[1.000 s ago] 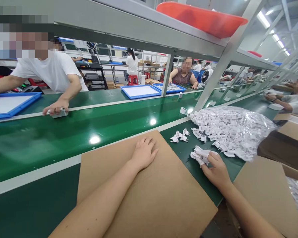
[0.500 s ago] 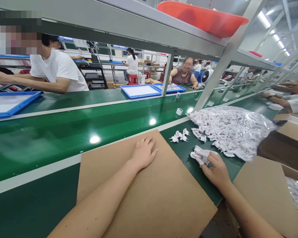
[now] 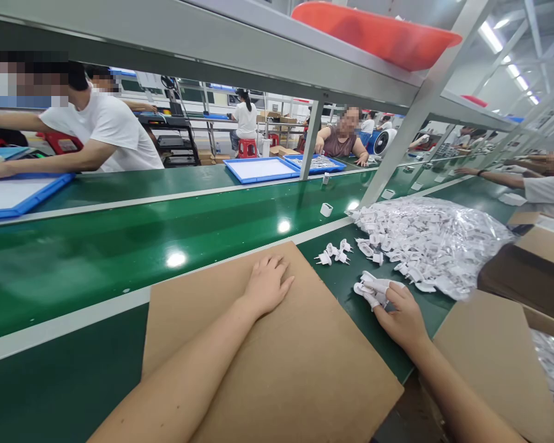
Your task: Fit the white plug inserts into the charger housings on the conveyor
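My left hand (image 3: 268,284) lies flat on a sheet of cardboard (image 3: 277,369), its fingers slightly spread and nothing held. To its right, my right hand (image 3: 399,311) has white covers on its fingertips and is closed on white plug parts (image 3: 364,287) low over the green worktop. How many it grips is partly hidden by the fingers. Just beyond, several loose white two-pin plugs (image 3: 335,253) lie beside the cardboard's edge. A clear plastic bag (image 3: 443,240) full of similar white parts stands behind my right hand, with some parts spilling from its mouth.
A green conveyor belt (image 3: 120,246) runs past the worktop, carrying white housings (image 3: 326,210). Blue trays (image 3: 261,170) lie across it. Overhead is a shelf beam with a red basin (image 3: 373,34). An open carton (image 3: 498,357) stands at right. Co-workers sit around the line.
White housings on the belt have shifted slightly left and nearer. At far right a co-worker's arm now reaches toward the belt; the left co-worker's arms have moved over the blue tray. My hands stay put.
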The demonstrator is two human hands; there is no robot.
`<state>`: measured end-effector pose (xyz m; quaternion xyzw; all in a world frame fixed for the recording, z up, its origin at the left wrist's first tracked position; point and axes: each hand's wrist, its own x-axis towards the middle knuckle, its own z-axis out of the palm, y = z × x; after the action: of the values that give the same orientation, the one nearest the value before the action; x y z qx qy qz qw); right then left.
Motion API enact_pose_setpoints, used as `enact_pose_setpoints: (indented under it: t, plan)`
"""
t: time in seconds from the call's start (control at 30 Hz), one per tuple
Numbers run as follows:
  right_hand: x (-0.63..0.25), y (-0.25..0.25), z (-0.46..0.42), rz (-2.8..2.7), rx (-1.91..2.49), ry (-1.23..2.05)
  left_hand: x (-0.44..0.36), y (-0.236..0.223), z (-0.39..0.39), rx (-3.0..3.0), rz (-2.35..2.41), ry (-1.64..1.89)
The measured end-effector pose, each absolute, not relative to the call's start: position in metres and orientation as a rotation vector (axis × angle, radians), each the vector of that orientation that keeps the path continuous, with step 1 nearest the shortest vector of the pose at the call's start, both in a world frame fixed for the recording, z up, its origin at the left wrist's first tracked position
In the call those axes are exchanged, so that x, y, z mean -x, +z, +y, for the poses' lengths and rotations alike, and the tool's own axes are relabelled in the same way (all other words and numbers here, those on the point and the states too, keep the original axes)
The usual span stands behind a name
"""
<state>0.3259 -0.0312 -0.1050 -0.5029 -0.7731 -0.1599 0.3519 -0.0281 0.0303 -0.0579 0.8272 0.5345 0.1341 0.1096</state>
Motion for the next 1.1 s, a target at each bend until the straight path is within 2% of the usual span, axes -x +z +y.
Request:
enact_pose_setpoints:
  t: [0.77, 1.1]
  plan:
    - [-0.3244, -0.102, -0.0311, -1.949, 1.307, -0.322, 0.0284, -0.0591, 0.0312, -2.444, 1.56, 0.428]
    - [-0.3254, -0.1031, -0.0309, -1.989, 1.292, -0.41, 0.0282, -0.059, 0.0308, -2.445, 1.557, 0.423]
